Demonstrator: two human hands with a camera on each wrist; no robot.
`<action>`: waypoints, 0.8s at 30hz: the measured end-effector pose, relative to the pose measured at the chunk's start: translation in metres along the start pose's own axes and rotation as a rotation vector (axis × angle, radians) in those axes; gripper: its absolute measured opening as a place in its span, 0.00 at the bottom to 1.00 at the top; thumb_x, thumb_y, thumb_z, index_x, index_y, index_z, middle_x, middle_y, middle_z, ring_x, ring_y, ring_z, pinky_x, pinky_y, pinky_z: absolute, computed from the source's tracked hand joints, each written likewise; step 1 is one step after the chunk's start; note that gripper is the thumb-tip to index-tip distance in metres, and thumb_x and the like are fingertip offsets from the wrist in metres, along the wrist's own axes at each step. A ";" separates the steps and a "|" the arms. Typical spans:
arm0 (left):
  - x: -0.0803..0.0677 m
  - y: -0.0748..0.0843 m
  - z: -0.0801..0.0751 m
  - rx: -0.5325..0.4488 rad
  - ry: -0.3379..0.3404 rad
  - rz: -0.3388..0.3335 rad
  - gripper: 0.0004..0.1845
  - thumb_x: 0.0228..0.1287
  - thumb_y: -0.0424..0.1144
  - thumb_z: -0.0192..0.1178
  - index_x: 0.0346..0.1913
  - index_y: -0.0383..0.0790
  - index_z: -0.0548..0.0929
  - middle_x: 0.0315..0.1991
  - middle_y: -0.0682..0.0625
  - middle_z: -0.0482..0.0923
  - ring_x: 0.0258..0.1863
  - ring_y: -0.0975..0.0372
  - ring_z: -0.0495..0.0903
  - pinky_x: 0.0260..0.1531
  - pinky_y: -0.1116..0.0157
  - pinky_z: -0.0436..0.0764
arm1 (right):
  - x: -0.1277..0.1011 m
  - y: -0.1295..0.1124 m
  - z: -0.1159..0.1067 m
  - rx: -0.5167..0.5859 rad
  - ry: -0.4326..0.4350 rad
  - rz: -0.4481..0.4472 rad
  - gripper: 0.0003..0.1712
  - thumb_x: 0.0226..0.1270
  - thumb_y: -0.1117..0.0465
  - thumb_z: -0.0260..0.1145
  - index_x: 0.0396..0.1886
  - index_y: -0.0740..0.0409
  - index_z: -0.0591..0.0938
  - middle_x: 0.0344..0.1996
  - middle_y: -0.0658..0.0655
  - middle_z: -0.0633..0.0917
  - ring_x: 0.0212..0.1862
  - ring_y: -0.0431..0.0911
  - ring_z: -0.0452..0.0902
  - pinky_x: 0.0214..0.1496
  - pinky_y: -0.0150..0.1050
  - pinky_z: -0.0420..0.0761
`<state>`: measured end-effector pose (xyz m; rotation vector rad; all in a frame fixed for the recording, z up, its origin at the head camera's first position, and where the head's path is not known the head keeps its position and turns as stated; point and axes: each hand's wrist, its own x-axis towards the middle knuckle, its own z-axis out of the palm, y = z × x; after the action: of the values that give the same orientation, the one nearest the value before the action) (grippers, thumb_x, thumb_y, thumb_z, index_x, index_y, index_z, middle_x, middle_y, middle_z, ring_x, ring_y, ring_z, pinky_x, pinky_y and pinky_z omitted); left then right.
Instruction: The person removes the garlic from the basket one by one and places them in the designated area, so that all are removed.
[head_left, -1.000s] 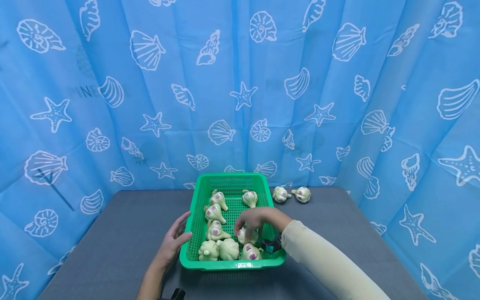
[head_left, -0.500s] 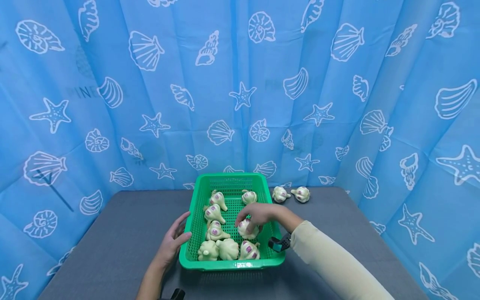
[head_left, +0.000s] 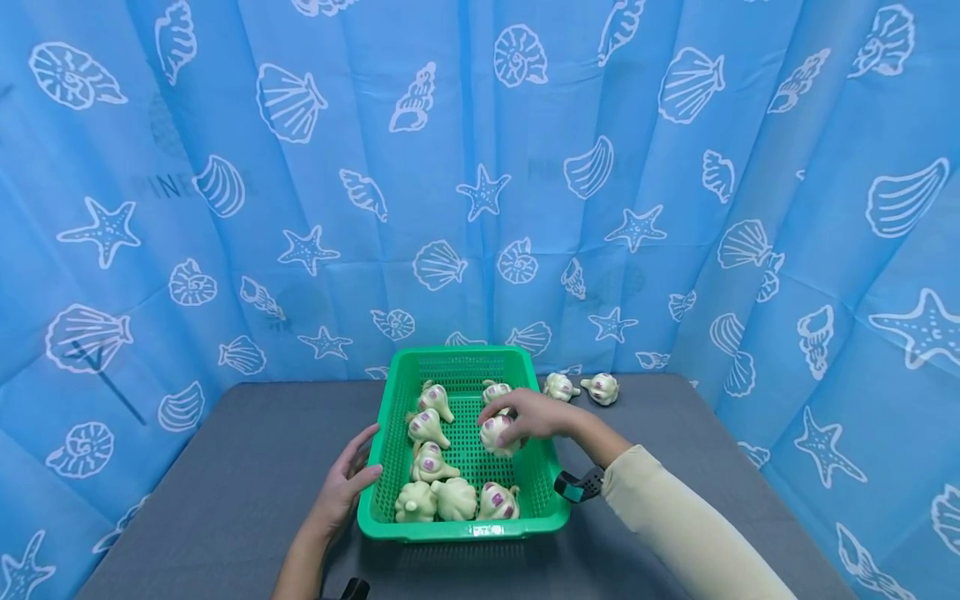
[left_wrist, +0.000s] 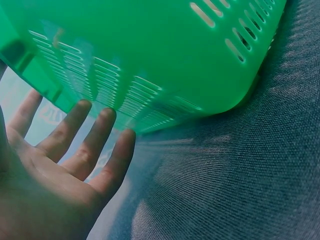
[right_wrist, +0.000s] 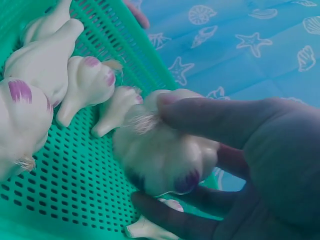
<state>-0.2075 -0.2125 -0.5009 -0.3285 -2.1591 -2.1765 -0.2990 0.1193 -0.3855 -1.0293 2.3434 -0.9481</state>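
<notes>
While the left hand [head_left: 347, 487] lies flat against the green basket's [head_left: 390, 527] left wall, fingers [left_wrist: 107, 131] straight, prob. to keep it from sliding on the gray tabletop [head_left: 225, 467], the right hand [head_left: 534, 414] hovers over the basket's middle w/ a garlic bulb [head_left: 497, 434] raised clear of the mesh floor. Grip: thumb and fingers [right_wrist: 210, 120] curled round that bulb, clamped snug. More bulbs [head_left: 431, 462] sit inside the basket; two [head_left: 581, 388] lie on the tabletop just beyond its far right corner.
</notes>
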 end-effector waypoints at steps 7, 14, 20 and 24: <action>-0.001 0.000 0.000 -0.009 -0.004 0.012 0.33 0.71 0.31 0.52 0.76 0.42 0.56 0.73 0.35 0.52 0.69 0.43 0.56 0.50 0.65 0.76 | -0.007 0.006 -0.002 -0.058 0.176 -0.087 0.21 0.61 0.65 0.71 0.55 0.54 0.83 0.57 0.58 0.79 0.53 0.57 0.76 0.45 0.44 0.77; -0.001 0.002 0.001 -0.006 0.000 0.005 0.33 0.71 0.31 0.52 0.76 0.42 0.56 0.73 0.35 0.53 0.69 0.43 0.56 0.50 0.65 0.76 | -0.016 0.013 -0.003 -0.021 0.356 -0.044 0.24 0.61 0.63 0.71 0.58 0.59 0.81 0.36 0.52 0.81 0.33 0.47 0.71 0.29 0.37 0.73; -0.001 0.002 0.001 0.000 0.003 0.005 0.33 0.71 0.31 0.52 0.76 0.42 0.56 0.73 0.35 0.53 0.68 0.43 0.57 0.49 0.64 0.76 | -0.027 0.018 -0.002 0.023 0.497 -0.068 0.24 0.62 0.62 0.71 0.58 0.59 0.80 0.50 0.61 0.81 0.42 0.52 0.76 0.35 0.41 0.76; -0.001 0.001 0.002 0.001 0.000 0.010 0.33 0.71 0.31 0.52 0.76 0.42 0.56 0.73 0.34 0.53 0.69 0.42 0.57 0.49 0.65 0.76 | -0.032 0.024 -0.002 0.070 0.553 -0.061 0.25 0.62 0.62 0.71 0.60 0.59 0.80 0.60 0.63 0.76 0.55 0.56 0.75 0.46 0.47 0.77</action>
<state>-0.2059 -0.2106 -0.5001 -0.3389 -2.1533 -2.1707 -0.2904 0.1563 -0.3985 -0.8978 2.6923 -1.4821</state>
